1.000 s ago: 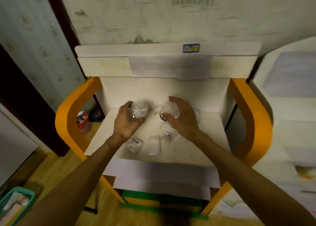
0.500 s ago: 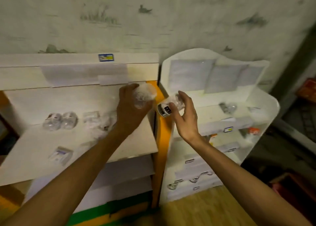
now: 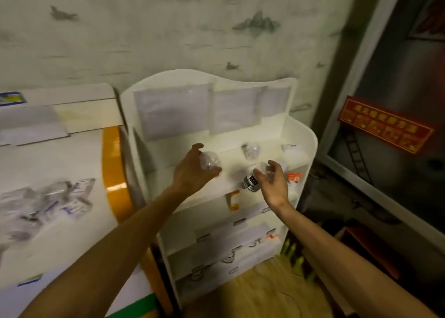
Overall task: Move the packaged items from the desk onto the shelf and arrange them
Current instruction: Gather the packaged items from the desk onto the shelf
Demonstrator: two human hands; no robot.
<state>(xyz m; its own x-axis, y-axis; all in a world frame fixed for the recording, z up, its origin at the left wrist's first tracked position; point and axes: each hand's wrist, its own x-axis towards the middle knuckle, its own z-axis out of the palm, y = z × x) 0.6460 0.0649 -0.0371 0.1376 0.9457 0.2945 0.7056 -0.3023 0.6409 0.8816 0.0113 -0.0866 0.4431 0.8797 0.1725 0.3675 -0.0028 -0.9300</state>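
Observation:
My left hand (image 3: 191, 173) grips a clear plastic-wrapped item (image 3: 210, 163) just above the top tier of the white shelf (image 3: 304, 134). My right hand (image 3: 273, 185) holds a second packaged item, a small jar with a dark label (image 3: 251, 181), over the front lip of the same tier. A wrapped item (image 3: 251, 150) and a small white package (image 3: 289, 147) stand at the back of that tier. Several more packaged items (image 3: 48, 197) lie blurred on the white desk (image 3: 72, 153) to the left.
The desk has an orange side frame (image 3: 115, 173) right beside the shelf. Lower shelf tiers (image 3: 224, 247) carry label holders and small items. A red-and-white tag (image 3: 294, 178) hangs at the shelf's right. A dark door with a red sign (image 3: 385, 125) stands on the right. Wooden floor (image 3: 260, 296) lies below.
Both hands lifted wrapped items off the desk and carried them right to the white shelf's top tier; my view swung right with them.

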